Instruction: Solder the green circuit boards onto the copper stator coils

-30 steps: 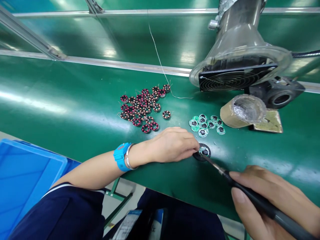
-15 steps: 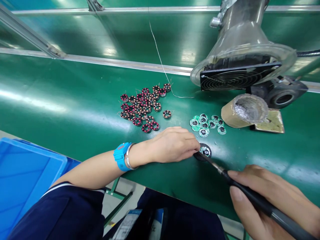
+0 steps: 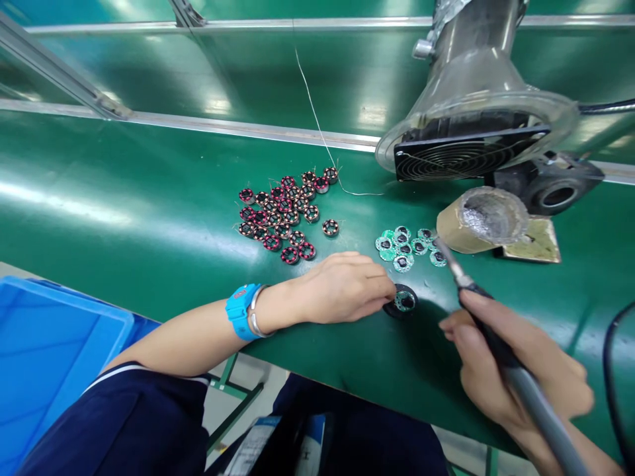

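Observation:
My left hand (image 3: pixel 350 287), with a blue wrist strap (image 3: pixel 241 311) and a silver bangle, is closed at the left edge of a small round black holder (image 3: pixel 401 313). Its fingertips pinch there, partly hidden. A round green circuit board (image 3: pixel 405 302) with a black centre sits in the holder. My right hand (image 3: pixel 520 357) grips a soldering iron (image 3: pixel 501 347) like a pen. The iron's tip is up and away from the holder, close to several loose round circuit boards (image 3: pixel 403 248) and a beige cup-like pot (image 3: pixel 454 228).
Several copper-wound coil rings (image 3: pixel 285 205) lie in a cluster on the green table (image 3: pixel 149 231). Thin solder wire (image 3: pixel 315 112) hangs down behind them. A fume extractor hood (image 3: pixel 471 119) with a fan stands over an iron stand (image 3: pixel 558 192). A blue crate (image 3: pixel 59 357) is at left; a black cable (image 3: pixel 612 377) at right.
My right hand has lifted the soldering iron off the board in the holder and moved its tip up and right towards the pot. My left hand has stayed in place.

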The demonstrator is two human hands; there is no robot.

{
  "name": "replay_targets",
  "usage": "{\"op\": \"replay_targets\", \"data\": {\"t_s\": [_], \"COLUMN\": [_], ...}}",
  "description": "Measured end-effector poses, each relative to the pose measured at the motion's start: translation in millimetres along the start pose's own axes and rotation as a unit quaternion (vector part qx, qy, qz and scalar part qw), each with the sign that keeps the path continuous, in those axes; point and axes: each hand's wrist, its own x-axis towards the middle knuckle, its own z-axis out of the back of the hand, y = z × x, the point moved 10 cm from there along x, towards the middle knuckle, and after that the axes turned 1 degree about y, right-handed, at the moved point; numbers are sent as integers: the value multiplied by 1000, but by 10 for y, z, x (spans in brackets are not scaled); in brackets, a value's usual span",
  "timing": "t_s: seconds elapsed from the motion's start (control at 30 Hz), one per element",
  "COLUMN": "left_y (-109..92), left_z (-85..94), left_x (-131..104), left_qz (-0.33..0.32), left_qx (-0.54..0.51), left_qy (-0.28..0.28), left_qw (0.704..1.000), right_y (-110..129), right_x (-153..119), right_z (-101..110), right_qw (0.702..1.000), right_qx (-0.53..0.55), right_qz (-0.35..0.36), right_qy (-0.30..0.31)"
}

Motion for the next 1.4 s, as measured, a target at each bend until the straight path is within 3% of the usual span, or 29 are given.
{"op": "replay_targets", "data": {"t_s": [0.13,0.2,0.37,0.5,0.83,1.07,1.2,1.4], "left_y": [-19,0,42,118,266,305,309,324], "left_z": [7,22,56,7,-84,-94,-112,-132], "left_x": [5,9,18,31,-4,-18,-15,-10], "left_qz": [-3,18,80,153,255,273,276,282], "left_qx": [5,-7,-135,-219,-286,-283,-280,-281], "left_qy": [-1,-7,-39,-29,32,35,36,38], "left_qw": [1000,1000,987,963,923,919,919,917], "right_y": [5,29,20,0,73,123,94,101], "right_x": [62,103,116,80,50,18,33,158], "right_z": [-330,-400,-374,-364,-385,-410,-320,36], "right_qw": [997,995,996,996,992,987,990,997], "right_qx": [-21,-14,-21,-15,21,28,27,34], "right_qz": [42,59,52,50,100,122,103,25], "right_qy": [67,83,76,71,76,105,90,58]}}
